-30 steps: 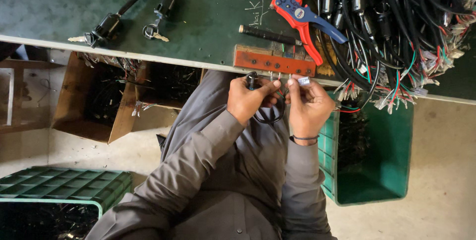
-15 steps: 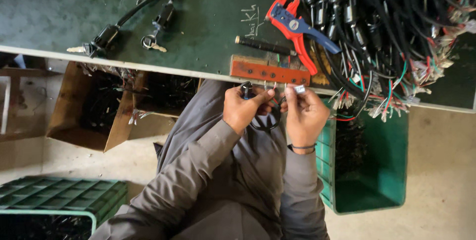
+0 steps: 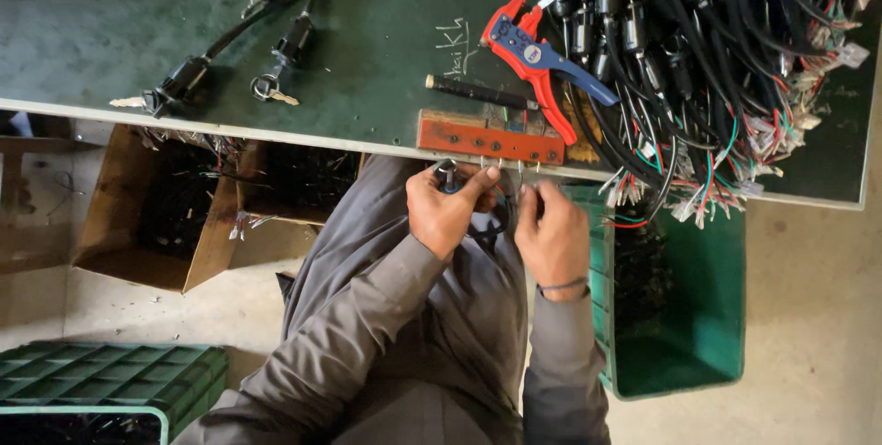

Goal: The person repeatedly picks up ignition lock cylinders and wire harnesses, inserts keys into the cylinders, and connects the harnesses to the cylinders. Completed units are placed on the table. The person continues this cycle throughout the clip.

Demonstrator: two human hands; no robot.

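My left hand (image 3: 447,212) is closed around a small black switch part (image 3: 446,174) with a cable trailing down from it. My right hand (image 3: 551,232) pinches thin wire ends just below the table edge, fingers together on them. Both hands sit directly under a red metal bar (image 3: 490,142) with hooks or pins, fixed at the front edge of the green table (image 3: 119,32). A red and blue wire stripper (image 3: 537,59) lies on the table just above the bar.
A big pile of black cable harnesses with coloured wire ends (image 3: 726,50) covers the table's right side. Loose key switches (image 3: 230,59) lie at left. A green bin (image 3: 684,316) stands at right below, cardboard boxes (image 3: 193,215) at left, a green crate (image 3: 101,381) at bottom left.
The view has shifted a little; my hands stay under the red bar, the right hand's fingers working slightly lower on the wires.
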